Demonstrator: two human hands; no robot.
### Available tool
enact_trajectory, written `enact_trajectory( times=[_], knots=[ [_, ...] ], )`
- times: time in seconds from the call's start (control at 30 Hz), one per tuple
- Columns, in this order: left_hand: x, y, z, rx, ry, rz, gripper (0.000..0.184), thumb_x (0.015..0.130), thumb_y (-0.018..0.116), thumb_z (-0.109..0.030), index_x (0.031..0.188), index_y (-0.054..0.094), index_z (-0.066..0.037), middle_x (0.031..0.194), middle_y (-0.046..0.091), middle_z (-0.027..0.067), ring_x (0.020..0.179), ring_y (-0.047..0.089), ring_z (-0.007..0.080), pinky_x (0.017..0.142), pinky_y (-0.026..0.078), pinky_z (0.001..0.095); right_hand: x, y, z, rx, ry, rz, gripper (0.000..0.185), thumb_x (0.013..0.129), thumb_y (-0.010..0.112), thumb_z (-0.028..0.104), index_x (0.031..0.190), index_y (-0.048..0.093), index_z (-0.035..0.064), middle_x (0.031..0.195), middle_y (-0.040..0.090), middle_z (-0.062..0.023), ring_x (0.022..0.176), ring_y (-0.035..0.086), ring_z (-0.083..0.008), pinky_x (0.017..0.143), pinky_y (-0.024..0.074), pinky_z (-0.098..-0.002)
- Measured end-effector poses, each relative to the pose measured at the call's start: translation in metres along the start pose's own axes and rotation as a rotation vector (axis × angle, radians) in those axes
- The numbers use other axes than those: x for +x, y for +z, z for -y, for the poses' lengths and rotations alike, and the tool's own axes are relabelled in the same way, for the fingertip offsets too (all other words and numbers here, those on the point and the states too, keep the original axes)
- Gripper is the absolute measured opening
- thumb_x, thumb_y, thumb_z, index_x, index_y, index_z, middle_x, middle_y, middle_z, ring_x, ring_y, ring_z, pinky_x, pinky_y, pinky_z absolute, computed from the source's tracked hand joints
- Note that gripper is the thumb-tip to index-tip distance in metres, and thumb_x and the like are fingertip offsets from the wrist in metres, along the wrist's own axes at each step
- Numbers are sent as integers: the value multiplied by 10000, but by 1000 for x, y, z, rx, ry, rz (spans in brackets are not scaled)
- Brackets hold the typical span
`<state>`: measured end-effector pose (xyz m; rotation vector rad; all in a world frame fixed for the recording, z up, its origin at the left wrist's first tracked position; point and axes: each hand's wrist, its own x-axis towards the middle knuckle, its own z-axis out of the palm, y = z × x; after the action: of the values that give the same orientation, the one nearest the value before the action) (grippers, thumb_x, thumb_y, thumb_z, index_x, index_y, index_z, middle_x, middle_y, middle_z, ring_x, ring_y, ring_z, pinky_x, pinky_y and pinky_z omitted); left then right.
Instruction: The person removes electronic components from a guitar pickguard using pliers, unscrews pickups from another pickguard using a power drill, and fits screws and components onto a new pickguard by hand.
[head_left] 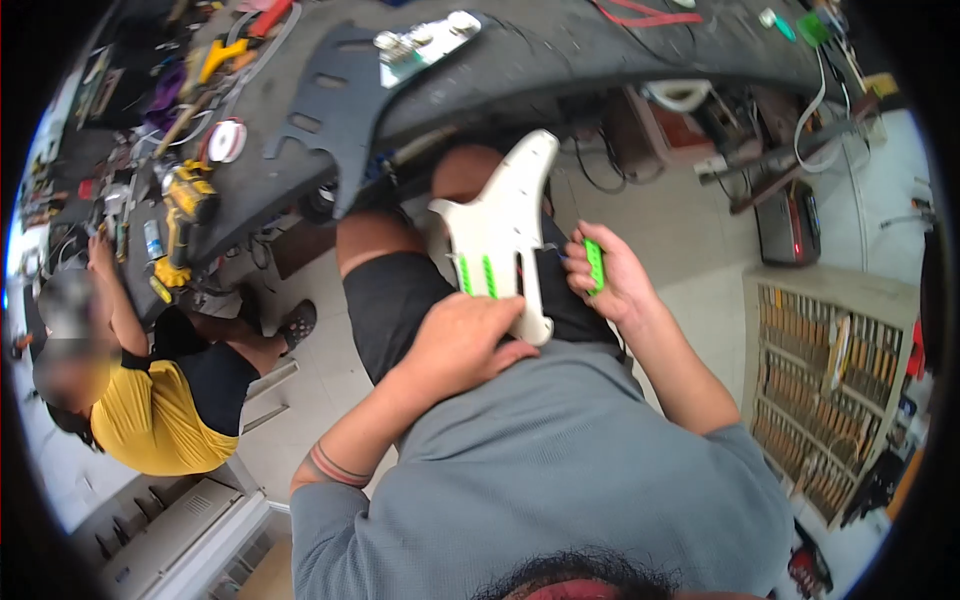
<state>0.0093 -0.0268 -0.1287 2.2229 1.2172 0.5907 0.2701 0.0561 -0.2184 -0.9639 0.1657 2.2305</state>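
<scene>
A white guitar pickguard (505,215) lies across my lap, its narrow end pointing up towards the bench. Two green strips (477,275) show side by side in its lower part. My left hand (465,335) is closed over the lower edge of the pickguard, fingers on its face. To the right of it, apart from the pickguard, my right hand (615,275) grips a bright green bar-shaped guitar pickup (595,266). Thin wire shows between this hand and the pickguard; where it runs is too small to tell.
On the dark bench (500,75) lie a black pickguard (340,100) and a metal control plate (425,45) with knobs. A yellow drill (185,205) stands left, near a seated person in yellow (165,410). A tool rack (825,385) stands at right.
</scene>
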Motion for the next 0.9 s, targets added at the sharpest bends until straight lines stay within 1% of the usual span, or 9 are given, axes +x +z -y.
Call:
enact_trajectory(
  times=[0.13, 0.27, 0.3, 0.47, 0.53, 0.6, 0.73, 0.8, 0.9],
  knots=[
    [-5, -9, -3, -38, 22, 40, 547, 850, 934, -362, 1214, 691, -31, 954, 777, 151, 877, 767, 371, 785, 594, 473, -3, -1, 4, -5, -10, -13, 200, 1097, 684, 262, 1013, 582, 112, 801, 495, 9, 632, 436, -92, 481, 332, -226],
    [-5, -55, -21, -160, 30, 17, 537, 868, 932, -386, 1212, 691, -51, 772, 658, 72, 725, 681, 312, 676, 522, 429, -10, 0, 3, 6, -5, -6, 199, 1097, 678, 252, 1000, 584, 106, 801, 486, 8, 637, 435, -95, 479, 327, -222],
    [-4, -72, -27, -191, 57, -13, 571, 852, 956, -383, 1245, 704, -55, 713, 572, 37, 656, 599, 267, 627, 467, 406, -9, -2, 3, 13, -1, 8, 197, 1098, 675, 250, 998, 585, 105, 802, 487, 7, 639, 433, -95, 480, 327, -221],
    [9, -201, -82, -170, -53, 45, 724, 772, 1030, -337, 1340, 700, -32, 720, 511, -18, 646, 476, 93, 590, 354, 292, -18, 14, -4, 25, 34, 30, 192, 1104, 662, 249, 999, 590, 105, 805, 490, 5, 643, 427, -94, 482, 330, -219],
    [24, -252, -100, -87, 18, -45, 707, 762, 1042, -311, 1317, 710, -25, 731, 489, -54, 654, 418, 44, 596, 302, 251, -16, 16, -7, 34, 56, 49, 195, 1106, 659, 255, 1000, 592, 106, 806, 493, 3, 644, 429, -95, 483, 332, -220],
    [41, -296, -114, -80, -174, -106, 660, 778, 1032, -291, 1284, 710, -15, 744, 467, -76, 651, 381, 35, 594, 284, 252, -15, 21, -9, 12, 57, 59, 200, 1111, 653, 269, 1005, 599, 108, 807, 510, -2, 646, 452, -100, 484, 342, -224],
    [112, -369, -88, 282, -218, -3, 523, 900, 931, -307, 1248, 691, 2, 750, 400, -70, 666, 355, 43, 587, 278, 281, -12, 41, -9, -20, 31, 86, 206, 1120, 646, 283, 1016, 608, 109, 808, 528, -8, 652, 478, -108, 491, 358, -233],
    [143, -381, -30, 442, -147, -58, 520, 912, 915, -312, 1248, 693, 16, 733, 374, -38, 667, 367, 72, 590, 307, 321, -11, 54, -7, -26, 11, 107, 206, 1125, 642, 283, 1021, 610, 108, 811, 530, -9, 653, 479, -108, 496, 365, -234],
    [187, -384, 39, 659, -335, 51, 533, 908, 907, -289, 1301, 702, 7, 857, 640, 114, 819, 643, 241, 748, 508, 418, -9, 70, 3, -12, -6, 167, 203, 1132, 637, 285, 1036, 616, 107, 821, 532, -8, 659, 480, -111, 505, 370, -240]
  ],
)
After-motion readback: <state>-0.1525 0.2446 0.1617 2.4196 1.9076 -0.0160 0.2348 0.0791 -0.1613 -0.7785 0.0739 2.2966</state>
